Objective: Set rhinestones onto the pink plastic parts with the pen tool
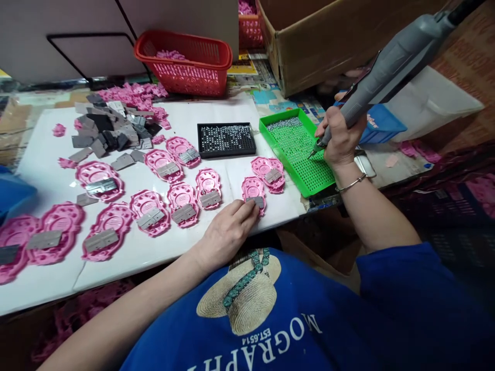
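My right hand (342, 136) is wrapped round a grey electric screwdriver (390, 62), tilted with its tip down at the green tray (265, 136) of small screws. The tip is over holes in the tray's middle; whether a screw is on it is too small to tell. My left hand (232, 224) has its fingers bent together on the near edge of a pink plastic casing (253, 186), by the grey metal plate (255, 201) lying across it. Just behind is another pink casing (263, 166) with a plate. Several more such casings (182, 196) lie to the left.
A black tray (226, 153) of screws sits behind the casings. Grey plates (102, 126) and small pink parts (133, 95) are heaped at back left. A red basket (185, 77), a cardboard box (309, 51) and a blue bin (382, 123) stand behind.
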Action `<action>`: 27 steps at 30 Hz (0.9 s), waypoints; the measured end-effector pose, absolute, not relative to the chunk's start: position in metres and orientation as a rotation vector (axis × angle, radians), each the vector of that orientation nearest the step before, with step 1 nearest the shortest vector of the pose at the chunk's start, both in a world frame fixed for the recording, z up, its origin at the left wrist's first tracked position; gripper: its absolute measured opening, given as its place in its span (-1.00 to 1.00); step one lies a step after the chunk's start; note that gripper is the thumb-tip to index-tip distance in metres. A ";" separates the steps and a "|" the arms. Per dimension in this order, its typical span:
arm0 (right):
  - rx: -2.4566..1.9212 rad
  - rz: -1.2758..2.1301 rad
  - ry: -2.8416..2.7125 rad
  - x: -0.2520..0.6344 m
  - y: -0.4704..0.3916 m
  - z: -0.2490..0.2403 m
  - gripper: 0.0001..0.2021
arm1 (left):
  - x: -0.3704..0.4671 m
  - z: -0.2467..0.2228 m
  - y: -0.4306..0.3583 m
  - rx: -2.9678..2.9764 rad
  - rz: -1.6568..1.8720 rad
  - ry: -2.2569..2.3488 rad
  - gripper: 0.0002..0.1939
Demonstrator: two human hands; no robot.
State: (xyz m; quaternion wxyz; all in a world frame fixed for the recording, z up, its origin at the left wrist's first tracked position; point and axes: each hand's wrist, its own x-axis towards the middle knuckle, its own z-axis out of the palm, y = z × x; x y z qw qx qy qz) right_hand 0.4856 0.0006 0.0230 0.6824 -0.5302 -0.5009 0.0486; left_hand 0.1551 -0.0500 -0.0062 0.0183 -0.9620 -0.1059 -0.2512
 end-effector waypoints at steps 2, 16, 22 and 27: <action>-1.191 0.130 -1.117 0.487 0.000 0.023 -0.46 | 0.155 -0.006 -0.050 -2.985 -0.783 -0.323 -0.72; -1.060 0.123 -1.098 0.477 -0.001 0.033 -0.47 | 0.156 -0.007 -0.050 -2.962 -0.797 -0.330 -0.72; -1.134 0.189 -1.089 0.487 -0.001 0.023 -0.54 | 0.156 -0.007 -0.050 -2.984 -0.784 -0.328 -0.74; -1.103 0.204 -1.032 0.482 -0.001 0.025 -0.49 | 0.155 -0.008 -0.050 -2.987 -0.782 -0.341 -0.74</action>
